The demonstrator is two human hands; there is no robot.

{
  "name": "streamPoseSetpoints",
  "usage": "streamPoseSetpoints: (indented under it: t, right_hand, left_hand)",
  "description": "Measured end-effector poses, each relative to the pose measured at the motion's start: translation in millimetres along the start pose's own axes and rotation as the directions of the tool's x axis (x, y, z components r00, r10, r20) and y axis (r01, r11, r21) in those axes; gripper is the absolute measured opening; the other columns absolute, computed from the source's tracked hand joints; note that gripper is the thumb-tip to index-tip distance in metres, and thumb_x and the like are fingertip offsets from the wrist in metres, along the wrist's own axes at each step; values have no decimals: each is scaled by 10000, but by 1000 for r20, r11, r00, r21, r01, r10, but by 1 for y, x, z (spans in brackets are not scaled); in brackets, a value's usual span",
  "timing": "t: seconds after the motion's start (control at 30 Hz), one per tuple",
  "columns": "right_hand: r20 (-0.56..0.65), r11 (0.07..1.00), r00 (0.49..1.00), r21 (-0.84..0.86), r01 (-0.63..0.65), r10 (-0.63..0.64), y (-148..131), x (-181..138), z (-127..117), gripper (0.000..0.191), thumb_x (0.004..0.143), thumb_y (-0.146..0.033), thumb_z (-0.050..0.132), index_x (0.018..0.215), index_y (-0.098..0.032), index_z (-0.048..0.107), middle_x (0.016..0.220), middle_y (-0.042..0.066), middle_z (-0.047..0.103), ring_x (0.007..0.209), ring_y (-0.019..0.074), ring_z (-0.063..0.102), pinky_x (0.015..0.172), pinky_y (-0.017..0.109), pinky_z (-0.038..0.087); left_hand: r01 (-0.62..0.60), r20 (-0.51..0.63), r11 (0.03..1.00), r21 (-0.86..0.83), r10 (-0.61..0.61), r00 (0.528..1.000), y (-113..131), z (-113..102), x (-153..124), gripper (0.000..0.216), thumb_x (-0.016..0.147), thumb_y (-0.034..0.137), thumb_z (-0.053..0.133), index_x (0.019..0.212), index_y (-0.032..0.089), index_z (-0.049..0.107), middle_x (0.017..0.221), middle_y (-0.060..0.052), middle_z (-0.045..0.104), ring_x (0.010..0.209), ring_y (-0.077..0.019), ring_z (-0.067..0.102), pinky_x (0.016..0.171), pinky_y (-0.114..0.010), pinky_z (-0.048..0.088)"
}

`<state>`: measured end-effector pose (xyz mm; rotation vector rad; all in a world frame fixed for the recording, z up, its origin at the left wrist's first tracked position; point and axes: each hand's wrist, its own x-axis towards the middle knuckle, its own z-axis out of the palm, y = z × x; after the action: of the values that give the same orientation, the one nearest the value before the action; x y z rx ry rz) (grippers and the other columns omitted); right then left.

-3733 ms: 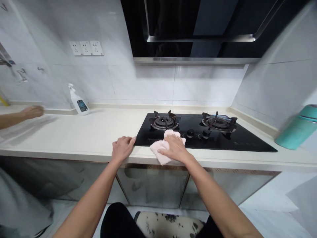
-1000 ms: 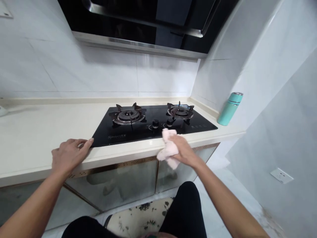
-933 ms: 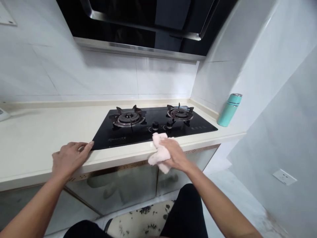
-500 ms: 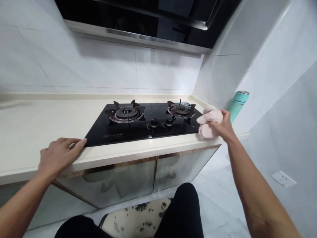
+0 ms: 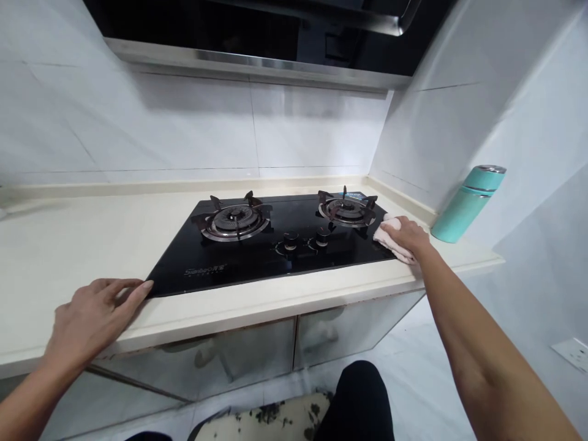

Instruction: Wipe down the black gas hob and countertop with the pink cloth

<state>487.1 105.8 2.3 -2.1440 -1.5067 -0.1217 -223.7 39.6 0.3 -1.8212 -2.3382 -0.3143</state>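
Note:
A black glass gas stove (image 5: pixel 248 269) with two burners is set into the cream countertop (image 5: pixel 82 229). My right hand (image 5: pixel 408 237) grips a pale pink cloth (image 5: pixel 390 242) and presses it on the stove's right edge, partly over the counter beside it. At the opposite end, my left hand (image 5: pixel 96 312) rests on the countertop's front edge, fingers stretched out, thumb tip touching the stove's front left corner. The left burner (image 5: pixel 234 220), the right burner (image 5: pixel 348 210) and two knobs (image 5: pixel 291 240) lie between my hands.
A teal bottle (image 5: pixel 466 208) stands on the counter just beyond my right hand, near the side wall. Overhead hangs a black range hood (image 5: pixel 257 37). Below are glass-fronted cabinets (image 5: pixel 248 355) and a floral-patterned seat (image 5: pixel 266 422). A wall socket (image 5: pixel 572 354) is at far right.
The pink cloth, bunched up and covering the stove's front right corner before, now lies flatter and slightly farther back along the right edge. My view has shifted; the left hand keeps its place.

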Motion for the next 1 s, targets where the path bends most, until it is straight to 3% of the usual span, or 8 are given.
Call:
streamPoseSetpoints:
  t: [0.07, 0.13, 0.27, 0.4, 0.53, 0.77, 1.0]
  right_hand:
    - [30, 996, 998, -62, -61, 63, -12, -12, -3, 667, 955, -640, 481, 1393, -153, 607, 1320, 270, 662, 1228, 451, 633, 1030, 617, 462]
    - [57, 997, 998, -78, -11, 15, -24, -33, -7, 579, 967, -557, 475, 1384, -178, 613, 1339, 225, 674, 1227, 414, 639, 1027, 549, 477]
    - [118, 976, 969, 18, 216, -216, -42, -80, -15, 455, 948, -468, 491, 1305, -255, 675, 1349, 111, 702, 1169, 341, 668, 993, 461, 509]
    - [178, 861, 859, 284, 421, -479, -65, -100, -16, 441, 935, -426, 513, 1319, -291, 681, 1407, 52, 681, 1251, 303, 635, 1081, 439, 487]
    - [281, 811, 794, 428, 399, -539, -91, -78, -11, 450, 926, -384, 505, 1334, -287, 670, 1440, 35, 657, 1282, 285, 623, 1115, 429, 478]
    - [424, 870, 767, 341, 357, -481, -131, -19, 7, 542, 981, -379, 471, 1505, -263, 547, 1379, 74, 690, 1157, 266, 664, 1058, 407, 508]
    - [537, 814, 613, 355, 459, -580, -148, 12, 9, 518, 983, -357, 474, 1478, -272, 603, 1549, 34, 593, 1360, 264, 588, 1174, 383, 437]
  left_hand:
    - [-2, -1, 1000, -6, 2, 1000, -1, 1, 0, 794, 913, 785, 172, 1181, 327, 762, 1365, -98, 696, 1310, -380, 594, 1013, -512, 487]
    - [-24, 11, 1000, -13, 24, 1000, -2, 0, -2, 795, 927, 778, 177, 1201, 304, 754, 1361, -109, 692, 1314, -380, 588, 1028, -520, 482]
    - [-57, 50, 998, -38, 58, 997, 0, -6, -6, 757, 952, 765, 263, 1264, 256, 729, 1390, -141, 658, 1321, -386, 570, 1049, -543, 472]
    - [-55, 50, 996, -70, 59, 997, 3, -11, -9, 717, 967, 732, 311, 1265, 238, 737, 1362, -150, 664, 1296, -393, 573, 1037, -547, 474]
    - [-76, 26, 993, -95, 79, 997, 5, -13, -13, 679, 969, 691, 344, 1237, 223, 756, 1301, -149, 685, 1234, -391, 599, 1007, -526, 482]
    - [-102, -3, 990, -98, 103, 995, 8, -14, -19, 680, 980, 678, 306, 1236, 223, 741, 1252, -138, 677, 1233, -368, 596, 1002, -498, 465]
    - [-93, -7, 990, -105, 93, 996, 7, -14, -21, 680, 953, 679, 287, 1191, 238, 748, 1244, -126, 685, 1257, -355, 591, 991, -487, 455]
